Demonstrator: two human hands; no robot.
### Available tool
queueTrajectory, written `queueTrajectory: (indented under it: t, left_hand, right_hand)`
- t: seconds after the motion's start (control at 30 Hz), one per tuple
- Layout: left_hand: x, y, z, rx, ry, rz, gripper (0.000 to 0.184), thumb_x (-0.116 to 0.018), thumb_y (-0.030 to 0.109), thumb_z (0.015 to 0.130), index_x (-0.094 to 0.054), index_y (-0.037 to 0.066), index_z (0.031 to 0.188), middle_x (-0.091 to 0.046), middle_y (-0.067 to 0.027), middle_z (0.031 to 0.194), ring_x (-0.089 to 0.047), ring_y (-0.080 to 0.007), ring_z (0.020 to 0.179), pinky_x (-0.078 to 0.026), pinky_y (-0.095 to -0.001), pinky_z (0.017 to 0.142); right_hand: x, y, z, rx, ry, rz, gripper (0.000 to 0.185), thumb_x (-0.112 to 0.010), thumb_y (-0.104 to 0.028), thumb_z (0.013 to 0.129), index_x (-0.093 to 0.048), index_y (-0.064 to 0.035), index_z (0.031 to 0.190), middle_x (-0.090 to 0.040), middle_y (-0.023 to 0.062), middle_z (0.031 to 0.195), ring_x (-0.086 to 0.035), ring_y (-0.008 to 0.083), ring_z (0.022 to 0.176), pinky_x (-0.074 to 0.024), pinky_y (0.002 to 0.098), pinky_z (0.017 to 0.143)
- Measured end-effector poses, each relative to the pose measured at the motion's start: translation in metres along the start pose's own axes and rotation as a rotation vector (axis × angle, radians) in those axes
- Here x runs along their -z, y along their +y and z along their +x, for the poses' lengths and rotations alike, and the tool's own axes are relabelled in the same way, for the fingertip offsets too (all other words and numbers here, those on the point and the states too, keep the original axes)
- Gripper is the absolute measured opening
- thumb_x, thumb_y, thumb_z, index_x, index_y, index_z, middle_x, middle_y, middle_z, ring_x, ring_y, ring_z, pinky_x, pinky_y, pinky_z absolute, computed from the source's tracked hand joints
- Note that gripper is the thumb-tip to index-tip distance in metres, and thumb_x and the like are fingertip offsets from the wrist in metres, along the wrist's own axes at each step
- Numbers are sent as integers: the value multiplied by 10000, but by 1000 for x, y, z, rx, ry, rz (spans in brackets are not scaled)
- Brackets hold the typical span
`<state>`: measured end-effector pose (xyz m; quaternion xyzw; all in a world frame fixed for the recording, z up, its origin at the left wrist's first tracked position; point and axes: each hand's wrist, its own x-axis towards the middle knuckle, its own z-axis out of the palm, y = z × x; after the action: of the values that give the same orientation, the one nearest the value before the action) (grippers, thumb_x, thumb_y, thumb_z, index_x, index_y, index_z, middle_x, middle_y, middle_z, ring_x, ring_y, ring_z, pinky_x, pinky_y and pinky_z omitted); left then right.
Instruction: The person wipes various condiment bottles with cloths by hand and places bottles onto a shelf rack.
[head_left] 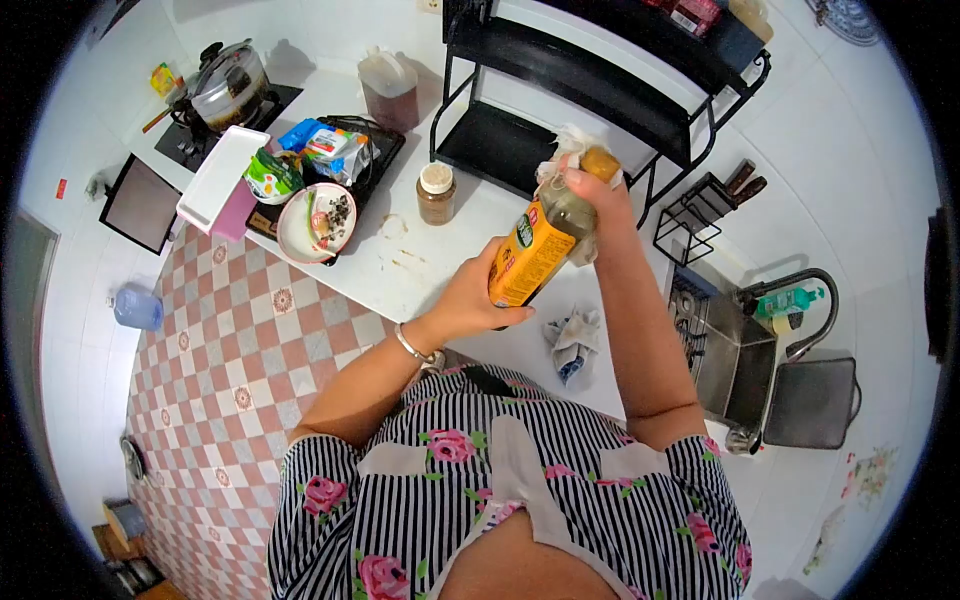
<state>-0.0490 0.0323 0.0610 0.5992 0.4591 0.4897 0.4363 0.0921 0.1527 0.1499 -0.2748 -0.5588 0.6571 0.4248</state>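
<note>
A bottle with a yellow label (535,250) is held tilted above the white counter (385,268). My left hand (468,292) is wrapped round its lower part. Higher up, my right hand (603,198) grips a crumpled whitish cloth (582,240) against the bottle's neck, near the yellowish cap (600,163). A small jar with a pale lid (436,194) stands on the counter left of the bottle. Below the bottle lies another crumpled cloth (573,345). Brownish stains mark the counter near the jar.
A black shelf rack (570,92) stands at the back. To the left are a plate of food (296,228), packets (335,150), a pink container (228,190), a jug (388,92) and a pot on the stove (228,88). The sink (735,365) and knife holder (690,220) are at right.
</note>
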Motion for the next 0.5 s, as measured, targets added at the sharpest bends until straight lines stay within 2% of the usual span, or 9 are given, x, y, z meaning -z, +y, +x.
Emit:
queueTrajectory:
  t: [0.07,0.1,0.13,0.17,0.27,0.33,0.43,0.5]
  left_hand:
    - [-6,1,-1,33,84,86,723,-811,157,630,-402,23,1211,-597,-104,1041,-584,-183,978,-452,-307,878]
    - [-9,0,-2,18,119,124,712,-811,184,623,-407,29,1187,-612,-128,1010,-604,-240,940,-470,-332,841]
    - [-11,-2,-2,3,155,162,701,-811,212,615,-411,34,1163,-628,-152,979,-625,-297,903,-488,-356,804]
    - [-12,-3,-1,-12,192,200,692,-812,240,607,-416,39,1138,-644,-177,949,-646,-354,865,-506,-381,767]
    - [-12,0,2,-20,276,144,676,-809,225,597,-412,55,1118,-644,-181,951,-645,-359,865,-507,-397,747]
    - [-6,0,2,-10,282,262,684,-806,218,593,-408,60,1126,-643,-184,942,-641,-367,856,-508,-405,736]
    - [-9,-7,1,-19,339,304,679,-801,213,595,-407,66,1128,-641,-189,930,-637,-378,846,-508,-414,724]
    - [-15,-8,2,-18,377,298,673,-798,213,599,-407,68,1127,-639,-191,924,-635,-383,840,-508,-418,718]
  right_hand:
    - [-6,10,-5,-14,22,62,437,-667,-303,754,-569,-30,1080,-638,109,926,-629,196,859,-508,332,798]
    - [-8,14,-9,-22,32,92,488,-661,-345,752,-560,-23,1104,-637,130,949,-631,216,898,-503,342,826]
    - [-6,20,-12,-33,-34,197,381,-663,-246,803,-542,-67,1117,-608,49,964,-607,151,864,-508,309,781]
    - [-7,30,-15,-6,5,221,396,-660,-249,810,-536,-60,1135,-601,54,995,-599,151,890,-503,310,794]
    - [-26,60,-33,62,93,243,443,-653,-254,828,-512,-38,1188,-580,66,1087,-573,150,967,-488,313,834]
    - [-34,67,-44,108,107,184,478,-650,-256,837,-489,-26,1223,-562,73,1146,-553,150,1016,-479,315,862]
    - [-35,59,-48,25,105,138,491,-649,-215,838,-467,-15,1249,-571,86,1151,-565,157,1010,-478,310,869]
    - [-31,46,-39,70,115,49,489,-652,-203,837,-466,-15,1247,-577,89,1139,-572,157,998,-480,307,870]
